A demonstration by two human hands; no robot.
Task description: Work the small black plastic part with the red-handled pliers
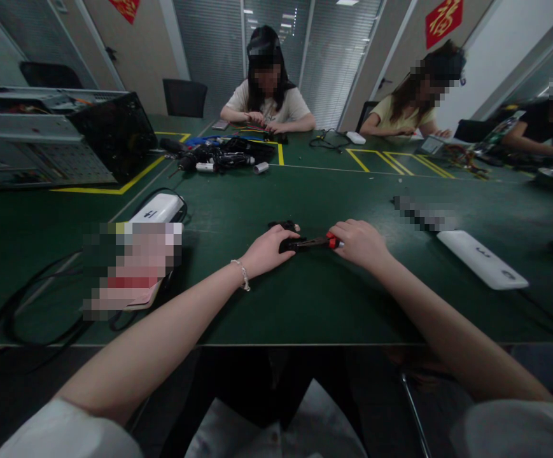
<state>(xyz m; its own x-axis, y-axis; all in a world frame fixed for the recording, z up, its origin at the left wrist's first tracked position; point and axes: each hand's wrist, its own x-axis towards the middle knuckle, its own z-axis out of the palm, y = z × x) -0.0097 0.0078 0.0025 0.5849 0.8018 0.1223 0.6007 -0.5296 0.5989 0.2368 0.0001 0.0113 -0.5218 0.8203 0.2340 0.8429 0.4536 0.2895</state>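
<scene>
Near the middle of the green table (247,299), my left hand (269,248) is closed around a small black part (291,244), whose exact kind I cannot make out. My right hand (361,243) grips pliers (315,242) with red handles, held low over the tabletop. The jaws point left and meet the black part, though whether they clamp it is too small to tell. Just behind my left fingers lies another small dark piece (283,225) with a pale end.
A white power bank-like box (158,211) and a pixelated phone-shaped item lie left, amid black cables. Another white box (483,259) lies right. An open computer case (28,143) stands far left. Tools and cables (223,152) are heaped behind. Several people sit across the table.
</scene>
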